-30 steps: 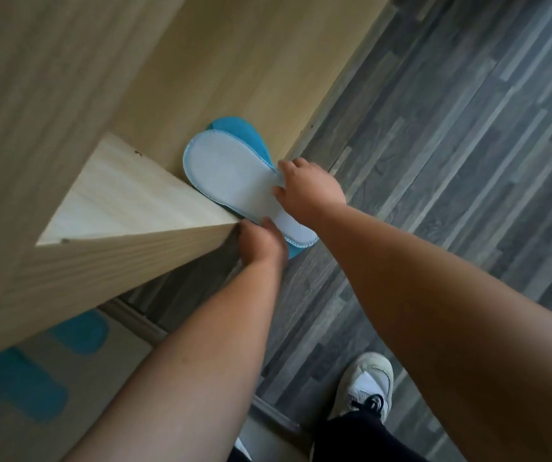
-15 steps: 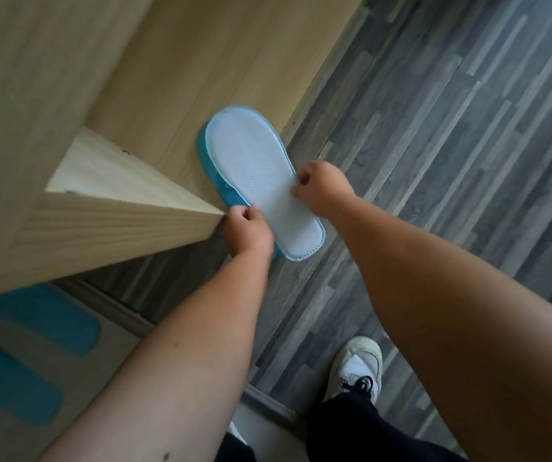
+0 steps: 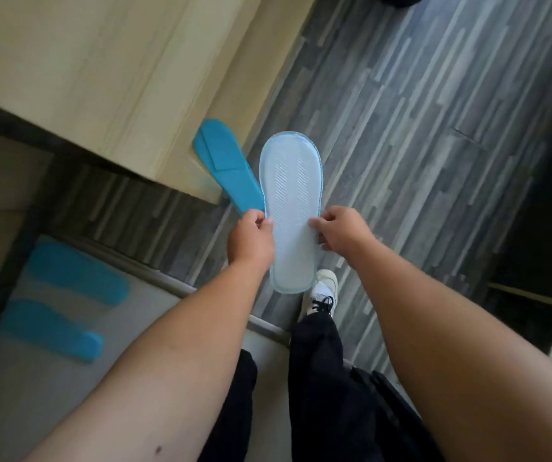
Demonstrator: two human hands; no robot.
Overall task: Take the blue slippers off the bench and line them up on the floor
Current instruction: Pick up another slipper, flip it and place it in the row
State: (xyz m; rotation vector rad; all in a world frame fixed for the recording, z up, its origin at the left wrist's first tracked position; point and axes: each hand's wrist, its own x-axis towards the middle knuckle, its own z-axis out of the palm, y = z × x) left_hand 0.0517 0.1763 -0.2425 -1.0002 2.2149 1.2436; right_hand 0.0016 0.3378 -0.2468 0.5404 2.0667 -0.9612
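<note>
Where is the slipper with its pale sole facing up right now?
Centre of the head view, the sole-up slipper is held between the left hand and right hand, above the grey floor.

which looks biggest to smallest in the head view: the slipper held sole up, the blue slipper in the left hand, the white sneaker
1. Slipper held sole up, largest, though it is nearest the camera.
2. Blue slipper pinched by the left hand, partly hidden behind the first.
3. White sneaker, smallest; a trouser leg covers part of it.

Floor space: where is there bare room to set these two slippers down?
Bare grey mat lies right of the two laid slippers, up to the metal strip. Plank floor right of the bench is open. Crowded: near the shoe and both hands.
</note>
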